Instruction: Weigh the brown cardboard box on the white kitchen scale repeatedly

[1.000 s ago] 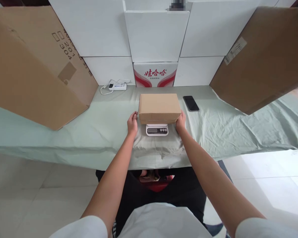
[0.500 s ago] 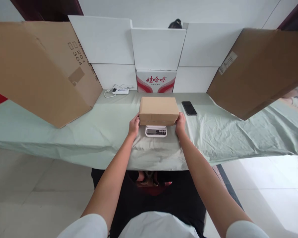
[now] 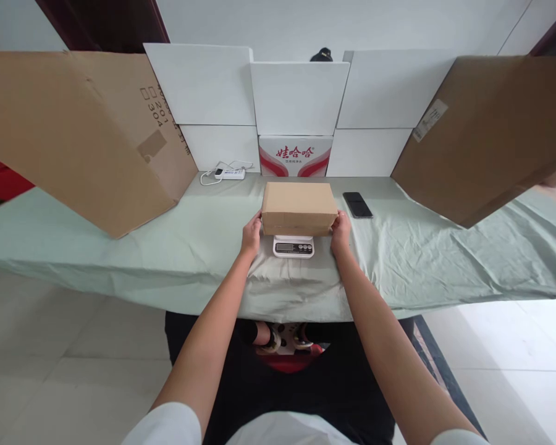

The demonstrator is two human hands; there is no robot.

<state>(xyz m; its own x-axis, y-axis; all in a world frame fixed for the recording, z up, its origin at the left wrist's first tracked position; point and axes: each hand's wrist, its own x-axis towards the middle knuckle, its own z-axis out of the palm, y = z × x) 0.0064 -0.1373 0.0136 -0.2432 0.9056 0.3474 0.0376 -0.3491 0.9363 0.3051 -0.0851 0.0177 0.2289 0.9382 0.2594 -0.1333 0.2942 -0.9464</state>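
A brown cardboard box is at the middle of the table, over a white kitchen scale. The scale's front, with its small display and round buttons, sticks out below the box; its weighing plate is mostly hidden. My left hand grips the box's left end, fingers against the side. At the right end my right hand holds the box the same way. Whether the box's full weight rests on the scale I cannot tell.
A black phone lies right of the box. Behind are a white power strip with a cable and a red-and-white carton. Large cardboard sheets wall the left and right sides. A green cloth covers the table.
The camera view has shifted slightly. Both hands stay on the ends of the cardboard box, which remains over the scale.
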